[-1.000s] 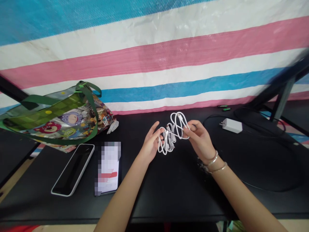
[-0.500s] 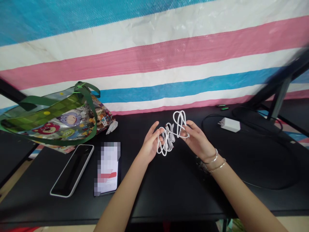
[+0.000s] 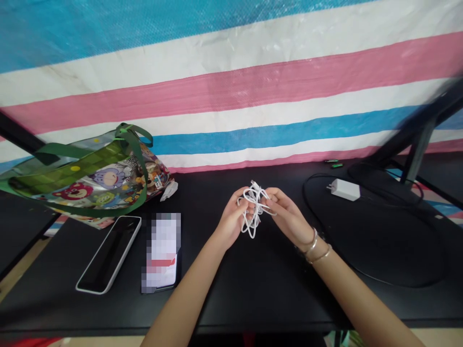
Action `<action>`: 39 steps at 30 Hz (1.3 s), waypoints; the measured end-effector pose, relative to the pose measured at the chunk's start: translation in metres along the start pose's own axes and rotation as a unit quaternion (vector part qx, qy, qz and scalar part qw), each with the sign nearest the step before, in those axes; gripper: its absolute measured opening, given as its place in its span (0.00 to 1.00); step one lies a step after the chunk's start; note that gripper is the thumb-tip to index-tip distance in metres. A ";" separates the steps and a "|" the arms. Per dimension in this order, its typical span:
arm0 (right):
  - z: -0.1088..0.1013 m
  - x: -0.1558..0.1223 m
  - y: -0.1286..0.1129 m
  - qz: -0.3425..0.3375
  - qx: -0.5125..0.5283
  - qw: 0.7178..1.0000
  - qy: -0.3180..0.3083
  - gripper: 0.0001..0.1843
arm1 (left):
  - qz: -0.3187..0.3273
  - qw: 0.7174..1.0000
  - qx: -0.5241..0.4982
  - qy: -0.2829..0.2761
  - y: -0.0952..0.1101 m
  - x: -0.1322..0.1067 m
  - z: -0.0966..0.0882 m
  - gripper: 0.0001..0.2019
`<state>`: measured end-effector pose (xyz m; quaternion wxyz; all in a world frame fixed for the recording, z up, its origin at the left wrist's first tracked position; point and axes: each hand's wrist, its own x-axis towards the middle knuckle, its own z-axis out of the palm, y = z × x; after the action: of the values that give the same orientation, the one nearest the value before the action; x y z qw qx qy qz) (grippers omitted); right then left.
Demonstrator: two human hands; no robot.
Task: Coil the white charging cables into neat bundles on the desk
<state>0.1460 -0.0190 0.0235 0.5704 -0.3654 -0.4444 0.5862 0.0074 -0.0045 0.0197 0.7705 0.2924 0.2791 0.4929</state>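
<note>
A white cable (image 3: pixel 253 208) hangs bunched in loops between both of my hands, just above the black table (image 3: pixel 253 284). My left hand (image 3: pixel 231 219) grips the left side of the bundle with fingers curled round it. My right hand (image 3: pixel 285 214), with bangles at the wrist, pinches the right side of the loops. One plug end sticks up at the top of the bundle.
A cartoon-print tote bag (image 3: pixel 90 178) with green handles lies at the back left. A phone in a white case (image 3: pixel 110 253) and a second phone (image 3: pixel 162 250) lie at the front left. A white charger (image 3: pixel 346 189) sits on a round black monitor base (image 3: pixel 379 231) at the right.
My hands have come closer together. The cable loops that spread wide and stood tall between them are now gathered into a tighter, lower bundle.
</note>
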 end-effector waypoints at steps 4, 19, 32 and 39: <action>0.000 -0.001 0.006 -0.060 -0.073 0.995 0.024 0.13 | 0.007 1.000 0.009 -0.016 -0.001 -0.001 0.004 0.22; 0.006 -0.015 0.014 -0.077 -0.195 0.975 -0.073 0.29 | 0.090 0.990 0.094 0.055 -0.011 -0.014 0.017 0.21; 0.014 -0.007 0.008 -0.052 -0.151 0.987 0.016 0.21 | 0.112 0.878 0.464 -0.031 0.028 -0.039 0.012 0.12; 0.009 -0.006 -0.008 -0.015 -0.081 0.991 0.107 0.17 | 0.229 0.742 0.612 0.151 0.075 -0.090 -0.040 0.11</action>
<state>0.1405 -0.0265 0.0334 0.5921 -0.4643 -0.4326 0.4967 -0.0980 -0.0545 0.0597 0.2378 0.6780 0.5581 0.4150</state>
